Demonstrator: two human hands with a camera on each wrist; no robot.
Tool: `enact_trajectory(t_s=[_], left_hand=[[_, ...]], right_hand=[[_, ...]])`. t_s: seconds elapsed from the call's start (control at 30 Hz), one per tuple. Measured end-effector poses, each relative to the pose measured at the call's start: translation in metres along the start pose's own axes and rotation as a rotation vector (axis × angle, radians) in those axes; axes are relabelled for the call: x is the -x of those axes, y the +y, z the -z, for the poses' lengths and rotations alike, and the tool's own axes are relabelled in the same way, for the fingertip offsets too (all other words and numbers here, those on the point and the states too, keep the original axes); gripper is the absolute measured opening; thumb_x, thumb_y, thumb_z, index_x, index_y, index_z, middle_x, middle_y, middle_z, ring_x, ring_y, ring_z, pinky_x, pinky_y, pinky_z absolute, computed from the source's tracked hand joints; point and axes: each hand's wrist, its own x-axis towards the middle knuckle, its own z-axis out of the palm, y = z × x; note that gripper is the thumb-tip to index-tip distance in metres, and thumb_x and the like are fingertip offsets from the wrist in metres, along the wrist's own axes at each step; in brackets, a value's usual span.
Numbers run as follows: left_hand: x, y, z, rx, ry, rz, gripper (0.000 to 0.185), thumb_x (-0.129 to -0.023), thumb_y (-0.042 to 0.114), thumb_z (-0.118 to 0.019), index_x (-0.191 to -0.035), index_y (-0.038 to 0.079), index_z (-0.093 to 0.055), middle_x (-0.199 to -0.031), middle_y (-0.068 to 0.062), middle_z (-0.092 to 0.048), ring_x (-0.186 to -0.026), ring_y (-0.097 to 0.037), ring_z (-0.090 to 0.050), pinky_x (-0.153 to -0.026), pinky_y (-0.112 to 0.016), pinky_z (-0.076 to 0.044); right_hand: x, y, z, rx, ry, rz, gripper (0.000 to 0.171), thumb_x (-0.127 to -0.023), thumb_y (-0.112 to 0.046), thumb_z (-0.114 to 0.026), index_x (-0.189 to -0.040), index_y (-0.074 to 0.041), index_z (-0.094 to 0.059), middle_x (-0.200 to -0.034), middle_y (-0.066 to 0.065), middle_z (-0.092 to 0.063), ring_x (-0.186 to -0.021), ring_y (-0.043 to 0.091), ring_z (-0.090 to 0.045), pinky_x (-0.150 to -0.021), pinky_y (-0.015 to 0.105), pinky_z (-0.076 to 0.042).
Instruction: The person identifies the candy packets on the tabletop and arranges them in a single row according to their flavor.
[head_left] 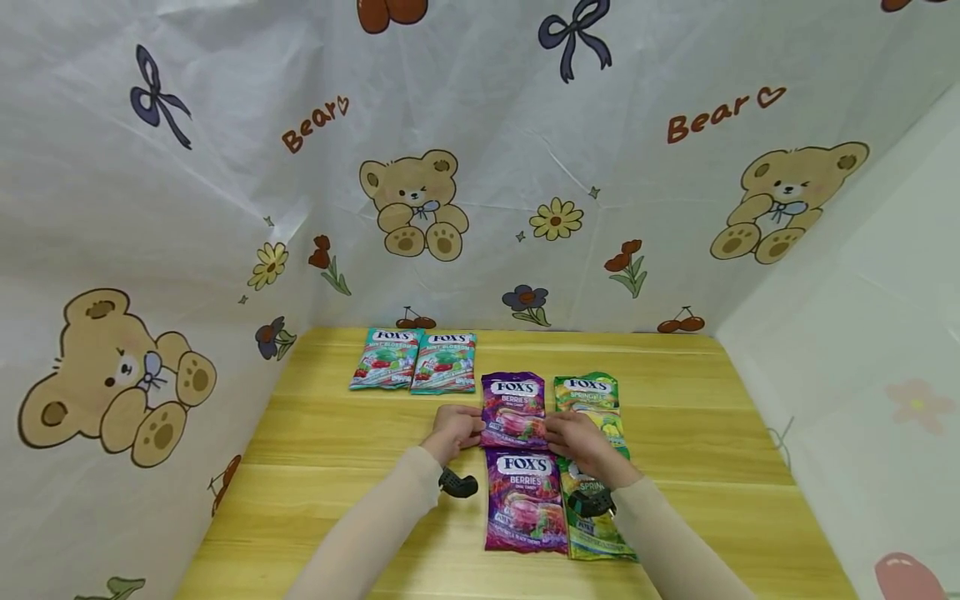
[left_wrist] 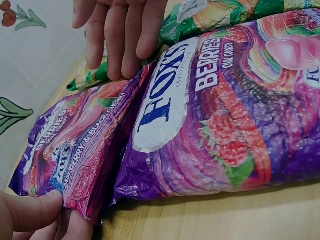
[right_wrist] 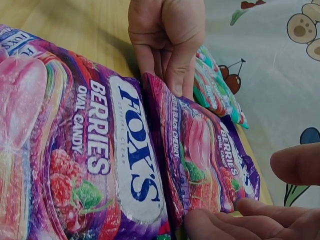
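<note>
Two purple Fox's Berries candy bags lie one behind the other mid-table in the head view. At the left edge of the rear berries bag (head_left: 513,408), my left hand (head_left: 453,429) pinches it, thumb on top and fingers beneath in the left wrist view. My right hand (head_left: 581,437) has its fingers against that bag's right edge; in the right wrist view its thumb stands apart from the bag. Closer to me lies the front berries bag (head_left: 525,504), its top edge meeting the rear one. My right hand and wrist partly cover two green-yellow Spring candy bags (head_left: 588,387).
Two mint-green Mint Blossom candy bags (head_left: 444,367) lie side by side at the table's back left. White bear-printed sheeting (head_left: 487,283) rises behind the wooden table (head_left: 690,417) and along its left side. A pale wall (head_left: 862,333) stands on the right.
</note>
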Motion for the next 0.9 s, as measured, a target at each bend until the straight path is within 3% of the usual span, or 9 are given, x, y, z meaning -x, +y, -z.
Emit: enact_trajectory(t_s=[0.33, 0.67, 0.73, 0.8, 0.9], left_hand=[[0.004, 0.003, 0.002, -0.018, -0.008, -0.017, 0.031, -0.091, -0.004, -0.070, -0.122, 0.000, -0.074, -0.116, -0.017, -0.072, -0.088, -0.017, -0.070, -0.076, -0.032, -0.065], [0.000, -0.003, 0.002, -0.011, -0.065, -0.024, 0.037, -0.097, -0.001, -0.062, -0.134, -0.002, -0.066, -0.122, -0.018, -0.070, -0.087, -0.017, -0.067, -0.071, -0.027, -0.061], [-0.001, -0.002, 0.002, 0.006, -0.082, -0.011, 0.038, -0.098, 0.001, -0.062, -0.136, -0.001, -0.065, -0.122, -0.017, -0.070, -0.085, -0.015, -0.066, -0.071, -0.026, -0.060], [-0.001, -0.002, 0.002, 0.014, -0.111, -0.009, 0.039, -0.100, 0.003, -0.061, -0.139, 0.000, -0.063, -0.122, -0.018, -0.070, -0.084, -0.015, -0.066, -0.072, -0.026, -0.060], [-0.003, -0.004, 0.001, 0.029, -0.145, 0.006, 0.041, -0.102, 0.006, -0.061, -0.142, 0.001, -0.060, -0.122, -0.016, -0.070, -0.083, -0.015, -0.065, -0.072, -0.025, -0.059]], right_hand=[[-0.005, -0.002, -0.016, 0.029, 0.071, 0.033, 0.053, -0.109, -0.015, -0.046, -0.152, 0.015, -0.034, -0.155, 0.037, -0.039, -0.147, 0.050, -0.036, -0.121, 0.062, -0.032], [-0.014, 0.005, -0.021, 0.038, 0.155, 0.025, 0.057, -0.109, -0.013, -0.046, -0.155, 0.013, -0.028, -0.154, 0.036, -0.039, -0.141, 0.049, -0.043, -0.115, 0.060, -0.042], [-0.016, 0.006, -0.021, 0.005, 0.173, 0.027, 0.056, -0.109, -0.012, -0.046, -0.155, 0.013, -0.028, -0.148, 0.036, -0.045, -0.134, 0.048, -0.050, -0.112, 0.057, -0.047], [-0.019, 0.005, -0.022, -0.021, 0.182, 0.037, 0.056, -0.108, -0.010, -0.046, -0.156, 0.013, -0.028, -0.128, 0.033, -0.056, -0.117, 0.041, -0.061, -0.105, 0.051, -0.055], [-0.025, 0.004, -0.024, -0.034, 0.201, 0.037, 0.056, -0.107, -0.009, -0.049, -0.155, 0.012, -0.030, -0.107, 0.021, -0.060, -0.093, 0.027, -0.065, -0.091, 0.040, -0.062]])
